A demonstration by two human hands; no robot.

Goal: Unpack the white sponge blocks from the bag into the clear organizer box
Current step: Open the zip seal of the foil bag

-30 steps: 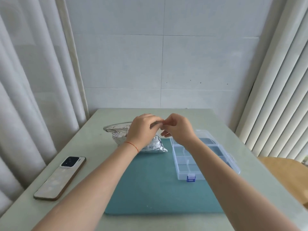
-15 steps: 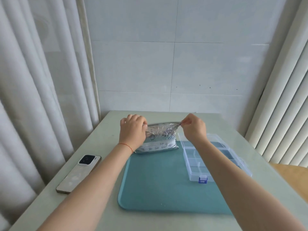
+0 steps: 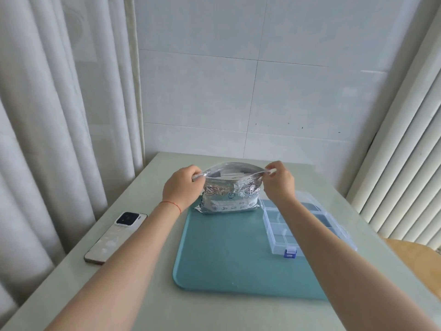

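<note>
The left hand [image 3: 182, 188] and right hand [image 3: 278, 181] each pinch a top corner of the silvery bag [image 3: 230, 195], its mouth spread wide, standing at the teal mat's [image 3: 229, 254] far edge. The clear organizer box [image 3: 290, 231] lies just right; a phone [image 3: 115, 237] lies left.

We see a crinkled, shiny silver foil bag [image 3: 229, 194], a clear glossy plastic organizer box [image 3: 281, 223], a smooth matt teal mat [image 3: 233, 254], a pale, faintly glossy table [image 3: 148, 271], and soft white cloth curtains [image 3: 47, 103] at the frame's left.
</note>
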